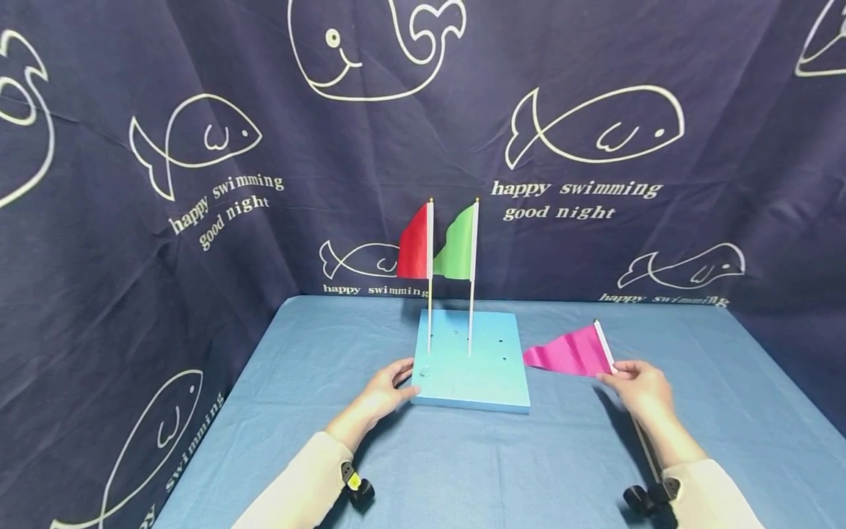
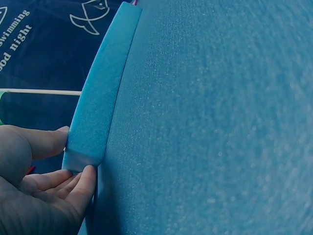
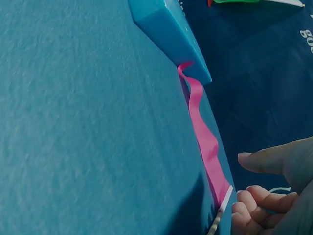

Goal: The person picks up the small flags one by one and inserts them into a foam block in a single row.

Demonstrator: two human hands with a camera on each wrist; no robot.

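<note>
A light-blue square board point(image 1: 472, 386) with small holes lies on the table. My left hand point(image 1: 386, 389) grips its near left corner, the thumb point(image 2: 46, 142) at the top edge and the fingers point(image 2: 80, 188) against the side. Upright in the board stand a red flag point(image 1: 414, 246) and a green flag point(image 1: 457, 246) on thin white poles. Right of the board lies a pink pennant flag point(image 1: 571, 354), its tip beside the board. Above its white sleeve is my right hand point(image 1: 641, 389); in the right wrist view the thumb point(image 3: 261, 159) and loosely curled fingers point(image 3: 249, 208) stand apart.
A blue cloth point(image 1: 317, 330) covers the table. Behind and on both sides hangs a dark blue curtain point(image 1: 423, 147) with white fish drawings and lettering. The pink flag's pole point(image 1: 646, 448) runs toward the front under my right wrist.
</note>
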